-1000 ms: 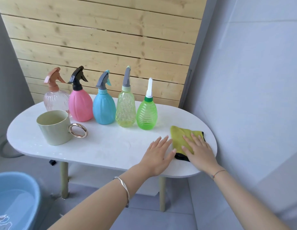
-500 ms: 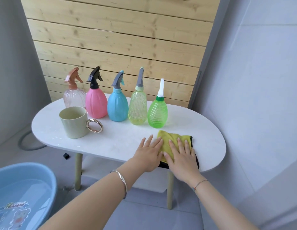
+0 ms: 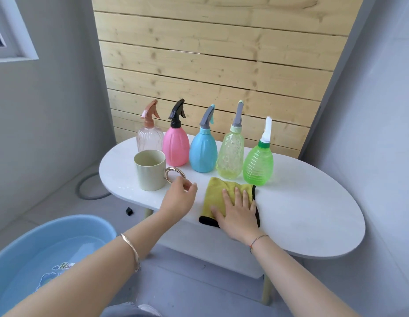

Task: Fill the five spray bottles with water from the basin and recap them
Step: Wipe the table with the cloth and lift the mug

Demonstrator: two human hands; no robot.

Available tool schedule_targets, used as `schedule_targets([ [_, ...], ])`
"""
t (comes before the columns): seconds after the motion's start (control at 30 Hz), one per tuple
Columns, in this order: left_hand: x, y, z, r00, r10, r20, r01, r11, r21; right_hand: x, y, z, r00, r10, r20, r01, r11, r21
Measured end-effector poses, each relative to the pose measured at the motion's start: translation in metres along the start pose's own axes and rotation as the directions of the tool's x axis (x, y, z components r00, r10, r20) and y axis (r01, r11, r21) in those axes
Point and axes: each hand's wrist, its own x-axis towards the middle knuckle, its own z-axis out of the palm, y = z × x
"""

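Ideally the empty, half-curled left hand (image 3: 179, 200) hooks the mug (image 3: 149, 172) by its ring, right hand (image 3: 237, 215) flat on cloth (image 3: 218, 191).

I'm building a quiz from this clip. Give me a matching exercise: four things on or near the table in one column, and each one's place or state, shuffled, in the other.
Things
1. pink bottle
2. yellow cloth
3. mug
4. basin

Place or state
a. on the floor, holding water
b. under the flat right hand
c. capped with a black trigger
d. ring handle beside the left hand

Pairs: 1-c, 2-b, 3-d, 4-a
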Motion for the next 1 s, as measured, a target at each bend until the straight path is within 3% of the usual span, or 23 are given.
schedule_targets([
  [0.13, 0.016, -0.001, -0.015, 0.987, -0.152, -0.050, 0.131, 0.946, -0.296, 0.010, 0.011, -0.008, 0.988, -0.085, -0.128, 0.085, 0.996, -0.007],
  [0.3, 0.022, 0.002, -0.015, 0.953, -0.296, 0.059, 0.276, 0.775, -0.569, 0.015, 0.008, 0.006, 0.989, -0.129, -0.069, 0.128, 0.992, -0.006],
  [0.4, 0.027, 0.005, -0.012, 0.942, -0.324, 0.085, 0.292, 0.671, -0.682, 0.015, 0.010, 0.007, 0.990, -0.118, -0.079, 0.116, 0.993, -0.023],
  [0.67, 0.020, -0.010, -0.034, 0.975, -0.195, -0.111, 0.092, 0.800, -0.593, 0.021, -0.012, 0.008, 0.990, -0.123, -0.069, 0.120, 0.992, -0.045],
  [1.0, -0.017, -0.072, -0.160, 0.988, -0.109, -0.107, 0.064, 0.931, -0.360, 0.050, -0.094, 0.017, 0.977, -0.206, -0.050, 0.205, 0.978, -0.024],
])
